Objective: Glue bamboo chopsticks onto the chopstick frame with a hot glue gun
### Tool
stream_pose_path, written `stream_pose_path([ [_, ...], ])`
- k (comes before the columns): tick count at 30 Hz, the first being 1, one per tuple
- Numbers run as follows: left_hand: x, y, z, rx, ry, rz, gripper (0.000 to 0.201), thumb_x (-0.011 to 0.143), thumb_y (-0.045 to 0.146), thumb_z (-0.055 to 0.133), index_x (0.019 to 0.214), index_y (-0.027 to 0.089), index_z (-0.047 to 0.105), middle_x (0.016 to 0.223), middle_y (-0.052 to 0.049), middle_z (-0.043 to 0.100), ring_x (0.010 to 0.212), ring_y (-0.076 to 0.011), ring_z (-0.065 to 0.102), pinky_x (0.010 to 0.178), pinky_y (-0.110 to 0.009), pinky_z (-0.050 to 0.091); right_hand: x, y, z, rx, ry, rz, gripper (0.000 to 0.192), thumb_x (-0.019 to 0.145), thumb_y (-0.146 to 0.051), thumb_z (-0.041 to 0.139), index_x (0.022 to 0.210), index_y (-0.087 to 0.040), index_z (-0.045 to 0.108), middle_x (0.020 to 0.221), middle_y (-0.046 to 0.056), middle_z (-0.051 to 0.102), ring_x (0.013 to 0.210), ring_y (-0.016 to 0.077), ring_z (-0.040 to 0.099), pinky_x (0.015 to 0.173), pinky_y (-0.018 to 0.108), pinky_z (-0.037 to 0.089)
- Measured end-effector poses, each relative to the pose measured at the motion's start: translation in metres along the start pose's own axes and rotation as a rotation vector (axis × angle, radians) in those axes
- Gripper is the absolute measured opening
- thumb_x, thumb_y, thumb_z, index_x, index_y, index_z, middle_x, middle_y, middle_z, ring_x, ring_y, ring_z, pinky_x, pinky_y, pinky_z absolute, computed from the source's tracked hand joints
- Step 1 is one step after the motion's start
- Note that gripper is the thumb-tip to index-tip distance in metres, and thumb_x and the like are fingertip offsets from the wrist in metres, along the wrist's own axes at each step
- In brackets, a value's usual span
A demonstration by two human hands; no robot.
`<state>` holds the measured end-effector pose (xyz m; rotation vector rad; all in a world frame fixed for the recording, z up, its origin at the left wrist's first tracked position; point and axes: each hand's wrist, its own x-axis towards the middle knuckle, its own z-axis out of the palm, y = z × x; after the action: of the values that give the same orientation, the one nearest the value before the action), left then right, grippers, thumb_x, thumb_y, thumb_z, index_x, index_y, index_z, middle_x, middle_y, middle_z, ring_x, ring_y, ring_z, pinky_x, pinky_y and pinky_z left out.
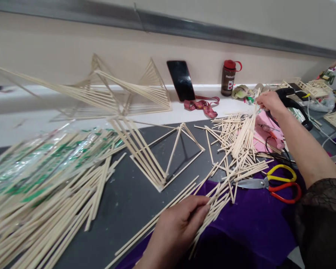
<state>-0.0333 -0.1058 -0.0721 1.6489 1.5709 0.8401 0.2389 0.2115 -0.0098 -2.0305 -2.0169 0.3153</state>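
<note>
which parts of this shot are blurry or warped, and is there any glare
Head view: the pile of sticks at the left edge is smeared with motion blur, and the green wrappers glare; the wall rail bows from lens distortion; the left hand, scissors and stick pyramid are fairly sharp; the phone shows a soft sheen; lighting is even, shadows faint.

Single head-worn view, forward and down, close over the worktable (pixel 134 198).

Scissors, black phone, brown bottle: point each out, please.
scissors (pixel 271 184), head view, on the pivot where blades meet handles.
black phone (pixel 181 80), head view, middle of its screen.
brown bottle (pixel 228 80), head view, on its label.
</note>
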Motion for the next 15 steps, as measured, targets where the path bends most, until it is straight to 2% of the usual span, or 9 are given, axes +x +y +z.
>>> stream_pose_path([
  [3,0.001,-0.002,0.0,0.076,-0.033,0.055,0.018,0.086,0.033,0.055,0.082,0.025,0.072,0.074,0.001,0.073,0.065,-0.0146,0.066,0.062,-0.02,0.047,-0.004,-0.005,-0.011,0.528,0.159,-0.052,0.01,0.08,-0.021,0.053,0.076,-0.014,0.057,0.08,0.01,0.067,0.052,0.0086,0.054,0.039,0.019,0.027],
  [4,0.001,-0.003,0.0,0.092,-0.036,0.068,0.018,0.087,0.033,0.055,0.084,0.025,0.071,0.075,0.001,0.073,0.065,-0.0145,0.067,0.063,-0.02,0.047,-0.006,-0.007,-0.015,0.679,0.199,-0.071,0.009,0.077,-0.019,0.056,0.069,-0.015,0.053,0.073,0.007,0.064,0.048,0.0073,0.051,0.037,0.019,0.024],
  [5,0.001,-0.004,0.0,0.106,-0.039,0.082,0.018,0.087,0.033,0.054,0.085,0.026,0.071,0.076,0.001,0.073,0.066,-0.0145,0.067,0.064,-0.021,0.048,-0.008,-0.009,-0.018,0.781,0.225,-0.091,0.012,0.074,-0.017,0.057,0.065,-0.016,0.05,0.07,0.006,0.062,0.046,0.0065,0.049,0.037,0.019,0.024],
  [7,0.001,-0.007,0.0,0.139,-0.049,0.115,0.019,0.089,0.033,0.053,0.087,0.026,0.071,0.079,0.001,0.074,0.069,-0.0149,0.068,0.065,-0.021,0.049,-0.014,-0.015,-0.023,0.839,0.237,-0.124,0.011,0.074,-0.015,0.056,0.066,-0.018,0.048,0.07,0.004,0.062,0.047,0.0059,0.051,0.036,0.018,0.025],
  [9,0.001,-0.009,0.0,0.19,-0.069,0.153,0.02,0.089,0.032,0.052,0.09,0.025,0.071,0.082,0.0,0.074,0.073,-0.0154,0.07,0.067,-0.021,0.049,-0.022,-0.022,-0.027,0.935,0.203,-0.143,0.008,0.072,-0.012,0.056,0.073,-0.018,0.051,0.071,0.003,0.064,0.048,0.0063,0.053,0.036,0.017,0.027],
  [12,0.001,-0.011,0.0,0.281,-0.087,0.211,0.023,0.09,0.03,0.05,0.091,0.023,0.072,0.083,-0.002,0.074,0.075,-0.0161,0.07,0.067,-0.022,0.049,-0.04,-0.036,-0.027,1.066,0.082,-0.165,0.02,0.07,-0.008,0.057,0.086,-0.019,0.054,0.067,0.001,0.065,0.048,0.0075,0.056,0.036,0.016,0.029],
  [15,0.001,-0.01,-0.001,0.341,-0.107,0.228,0.027,0.091,0.03,0.047,0.09,0.022,0.073,0.082,-0.003,0.074,0.074,-0.0171,0.07,0.064,-0.023,0.049,-0.058,-0.05,-0.021,1.093,-0.05,-0.21,0.016,0.071,-0.01,0.058,0.085,-0.018,0.054,0.067,0.002,0.066,0.049,0.0081,0.059,0.037,0.016,0.032],
])
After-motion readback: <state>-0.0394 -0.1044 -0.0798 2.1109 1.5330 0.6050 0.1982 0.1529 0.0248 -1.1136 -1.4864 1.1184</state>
